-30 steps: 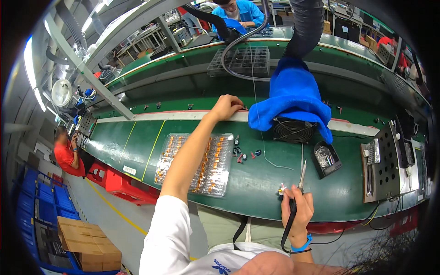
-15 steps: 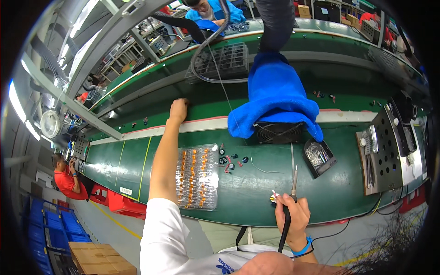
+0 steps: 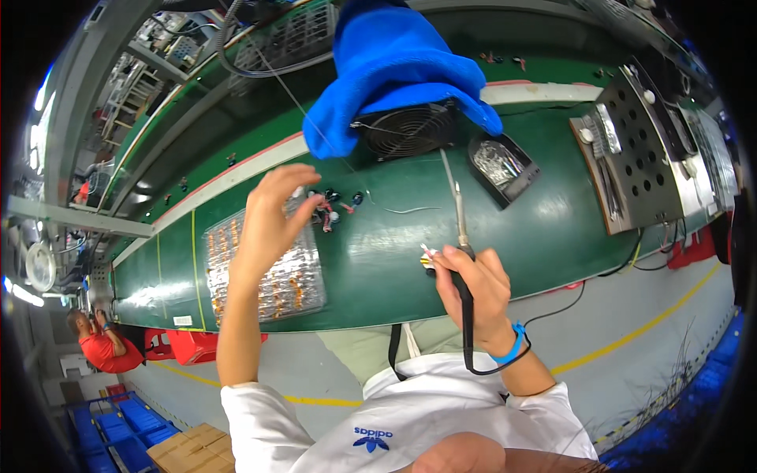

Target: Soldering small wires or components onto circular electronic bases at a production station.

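My left hand (image 3: 272, 209) is over the far end of a clear plastic tray (image 3: 307, 272) with rows of orange-tipped parts, fingers spread and nothing seen between them. Right beside its fingertips lies a small cluster of round black parts with red leads (image 3: 330, 208). My right hand (image 3: 482, 288) is wrapped round a soldering iron (image 3: 461, 217), metal tip pointing away from me. At those fingertips shows a small white and yellow piece (image 3: 428, 257); whether the fingers grip it is unclear.
A fan (image 3: 402, 130) under a blue cloth hood (image 3: 410, 59) stands beyond the green bench (image 3: 378, 284). A black box of silvery bits (image 3: 505, 169) and a perforated metal panel (image 3: 639, 150) are to the right. A thin wire (image 3: 414, 210) lies mid-bench.
My left hand has come back from the far belt toward the parts beside the tray, its fingers now spread. My right hand keeps the soldering iron. The view has shifted.
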Tool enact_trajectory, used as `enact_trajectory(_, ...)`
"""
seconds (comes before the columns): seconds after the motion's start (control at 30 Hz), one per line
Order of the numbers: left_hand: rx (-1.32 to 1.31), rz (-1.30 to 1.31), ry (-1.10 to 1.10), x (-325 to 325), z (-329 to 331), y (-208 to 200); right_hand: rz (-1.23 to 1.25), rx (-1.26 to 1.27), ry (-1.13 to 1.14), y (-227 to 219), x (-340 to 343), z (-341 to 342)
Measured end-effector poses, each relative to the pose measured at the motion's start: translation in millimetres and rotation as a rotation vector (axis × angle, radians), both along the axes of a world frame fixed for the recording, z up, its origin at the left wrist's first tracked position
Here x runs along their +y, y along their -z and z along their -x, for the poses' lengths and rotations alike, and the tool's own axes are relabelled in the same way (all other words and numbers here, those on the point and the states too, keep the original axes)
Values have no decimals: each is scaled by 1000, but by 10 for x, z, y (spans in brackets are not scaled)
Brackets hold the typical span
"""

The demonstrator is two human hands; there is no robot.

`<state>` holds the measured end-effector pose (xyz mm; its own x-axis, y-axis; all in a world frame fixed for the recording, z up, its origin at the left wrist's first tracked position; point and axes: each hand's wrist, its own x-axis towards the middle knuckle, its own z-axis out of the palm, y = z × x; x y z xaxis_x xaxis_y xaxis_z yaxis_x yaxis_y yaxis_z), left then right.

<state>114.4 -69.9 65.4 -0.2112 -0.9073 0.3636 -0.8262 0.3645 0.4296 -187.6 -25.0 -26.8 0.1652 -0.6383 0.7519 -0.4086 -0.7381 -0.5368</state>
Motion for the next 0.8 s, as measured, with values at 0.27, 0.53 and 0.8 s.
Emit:
enact_trajectory(0.27, 342, -35, 143, 697, 1154, 447, -4, -16, 41, -10, 65, -17)
enact_trajectory(0.53, 378, 84, 201, 683, 1237, 614, -32, 35, 50, -53, 86, -15)
enact_trajectory(0.8, 438, 86, 217, 656, 1243, 682, 9, -34, 103, -13, 45, -87)
